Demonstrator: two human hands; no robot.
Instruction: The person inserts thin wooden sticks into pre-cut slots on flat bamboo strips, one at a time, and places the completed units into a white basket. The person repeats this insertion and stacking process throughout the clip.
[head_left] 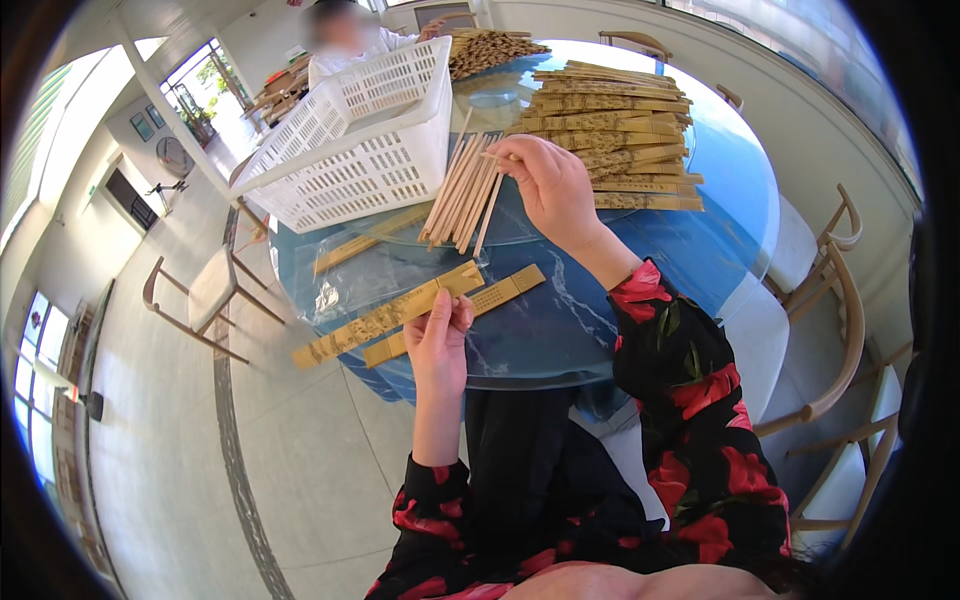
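Observation:
My left hand [438, 338] is closed on a long gold paper sleeve [385, 318] with dark print, thumb on top, held tilted above the table edge. Just behind it lies a second gold sleeve [508, 290], partly hidden by my hand. My right hand [548, 190] pinches the upper end of a pale wooden chopstick [488, 214] at the right side of a loose pile of chopsticks [455, 195]. The fingertips hide the exact grip. Farther left, another gold sleeve [365, 240] lies beside a clear plastic bag [345, 285].
A white slotted plastic basket [370, 165] stands at the left of the round blue table [560, 345]. Large stacks of gold sleeves [610, 130] sit at the back right. Another person [355, 45] is beyond the basket. Wooden chairs [210, 290] stand around.

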